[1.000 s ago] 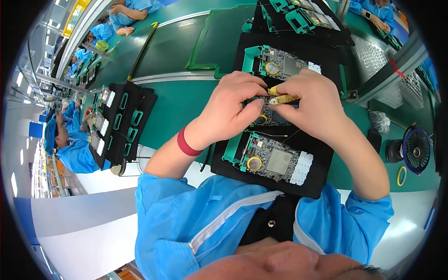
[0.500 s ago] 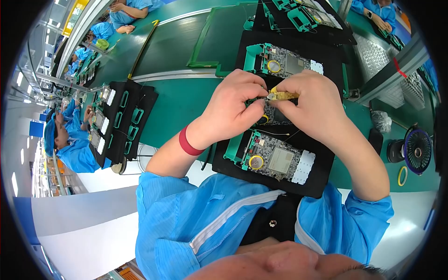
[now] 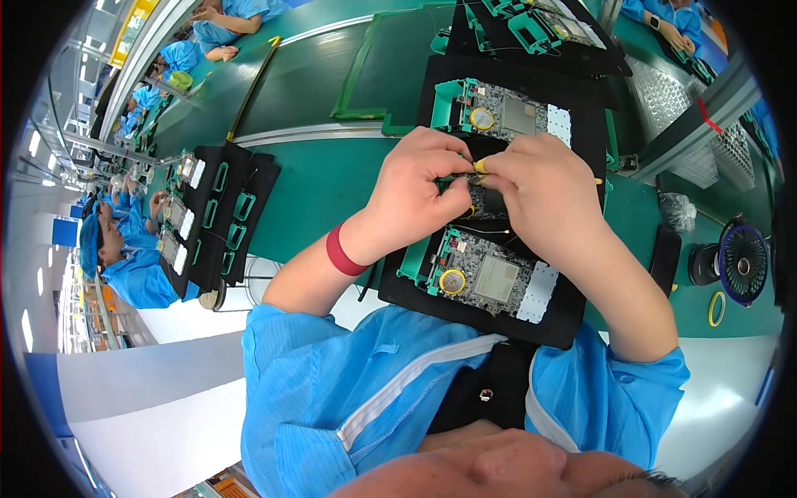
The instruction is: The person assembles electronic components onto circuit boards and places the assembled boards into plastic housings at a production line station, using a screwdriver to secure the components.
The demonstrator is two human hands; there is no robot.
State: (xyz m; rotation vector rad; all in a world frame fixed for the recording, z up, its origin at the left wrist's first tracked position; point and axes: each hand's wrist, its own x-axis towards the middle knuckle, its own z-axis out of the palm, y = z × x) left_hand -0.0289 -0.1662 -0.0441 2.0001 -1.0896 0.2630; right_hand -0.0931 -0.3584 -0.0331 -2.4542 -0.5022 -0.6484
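My left hand has its thumb and fingers pinched at the green plastic end of the middle circuit board, mostly hidden beneath both hands. What lies between those fingertips is too small to make out. Close against it, my right hand is closed around a slim yellow tool, its end poking out past the palm; the rest is covered. On the near side, a circuit board with a yellow-ringed round cell and green end frame lies flat. A similar board sits beyond my hands.
The boards rest on a black mat on a green table. At right stand a small fan, a yellow tape ring and a metal post. Co-workers in blue sit left and far; more green frames lie beyond.
My right hand has shifted slightly and rolled over the yellow tool, covering most of its length, with an end now showing on the right. My left hand stays nearly in place.
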